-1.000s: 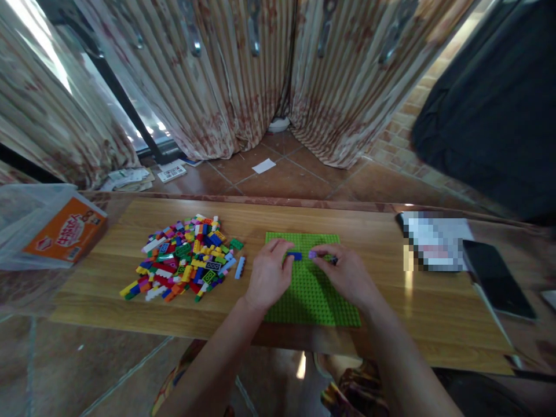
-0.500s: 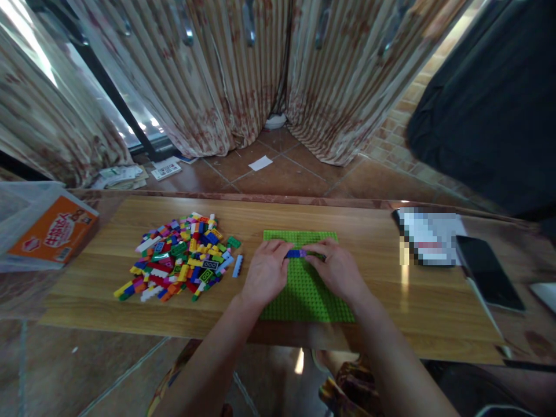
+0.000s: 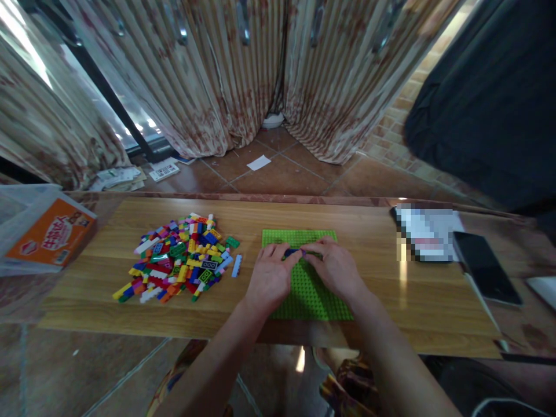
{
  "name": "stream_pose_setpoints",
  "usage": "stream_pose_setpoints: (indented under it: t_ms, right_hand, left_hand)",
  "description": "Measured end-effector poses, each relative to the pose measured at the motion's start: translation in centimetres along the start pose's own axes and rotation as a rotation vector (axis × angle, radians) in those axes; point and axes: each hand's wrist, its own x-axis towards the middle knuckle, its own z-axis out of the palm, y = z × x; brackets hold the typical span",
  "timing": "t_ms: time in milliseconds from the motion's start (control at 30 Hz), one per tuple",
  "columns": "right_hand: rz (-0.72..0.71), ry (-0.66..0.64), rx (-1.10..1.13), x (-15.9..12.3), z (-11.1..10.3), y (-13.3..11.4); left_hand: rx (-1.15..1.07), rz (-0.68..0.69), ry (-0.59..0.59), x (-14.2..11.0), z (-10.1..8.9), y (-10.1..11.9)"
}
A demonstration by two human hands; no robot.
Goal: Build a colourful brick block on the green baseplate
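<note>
A green studded baseplate (image 3: 313,298) lies on the wooden table, with both hands over its far half. My left hand (image 3: 270,277) is closed on a blue brick (image 3: 292,253), its thumb lying along the near side. Against the brick's right end, my right hand (image 3: 333,267) pinches a small purple brick (image 3: 303,253) between thumb and fingers. Both thumb tips almost meet there and cover most of the purple brick. Whether the two bricks are pressed onto the studs cannot be made out.
A heap of mixed toy bricks (image 3: 178,258) sits on the left of the table (image 3: 382,313), a light blue brick (image 3: 237,266) beside it. A clear plastic box (image 3: 30,202) with an orange label stands far left. On the right lies a black phone (image 3: 486,267).
My right hand has brought the purple brick leftward against the blue brick's end. My left thumb has stretched right across the blue brick. The view has shifted slightly.
</note>
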Motion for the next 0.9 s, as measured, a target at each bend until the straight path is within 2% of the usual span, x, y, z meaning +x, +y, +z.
stream_pose_setpoints:
  t_ms: [667,900]
  right_hand:
    - [-0.010,-0.025,-0.050,0.3,0.1,-0.2]
    - [-0.034,-0.003,0.001,0.1,0.5,0.1]
  left_hand:
    - [0.096,-0.176,-0.075,0.7,-0.7,3.0]
    - [0.055,-0.174,-0.038,0.3,-0.2,2.8]
